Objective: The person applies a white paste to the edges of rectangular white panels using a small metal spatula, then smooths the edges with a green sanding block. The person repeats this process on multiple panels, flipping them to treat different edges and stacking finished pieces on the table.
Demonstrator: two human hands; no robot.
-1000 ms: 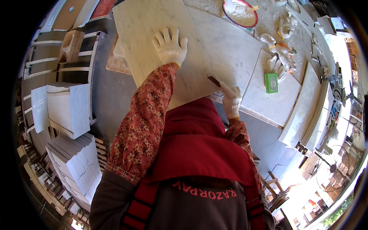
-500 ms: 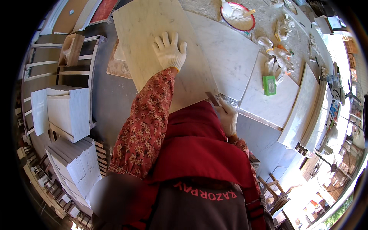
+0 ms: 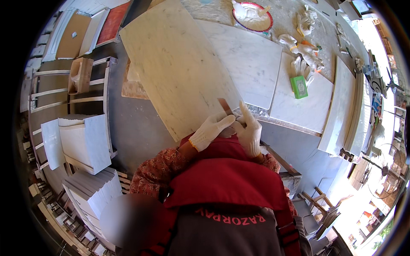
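Both my hands wear white knit gloves and meet at the near edge of a large white, grey-veined stone slab [image 3: 183,64]. A flat-bladed scraper [image 3: 225,106] sticks out between them, its blade tilted up and left over the slab. My left hand [image 3: 211,132] is closed, thumb and fingers pinching at the blade's base. My right hand [image 3: 250,134] is round the scraper's handle end, with the index finger stretched out; the handle itself is hidden by the gloves.
Under the slab lie more pale slabs [image 3: 252,64] on the bench. A red-rimmed bowl of white paste [image 3: 252,17] stands at the back. Rightward are a green box [image 3: 299,87], loose gloves [image 3: 301,68] and leaning slabs [image 3: 339,106]. At left are a metal rack [image 3: 106,94] and stacked tiles [image 3: 92,187].
My left hand has left the slab's surface, where it lay flat, and come back to the scraper beside my right hand. My right index finger now points outward. The view has shifted slightly.
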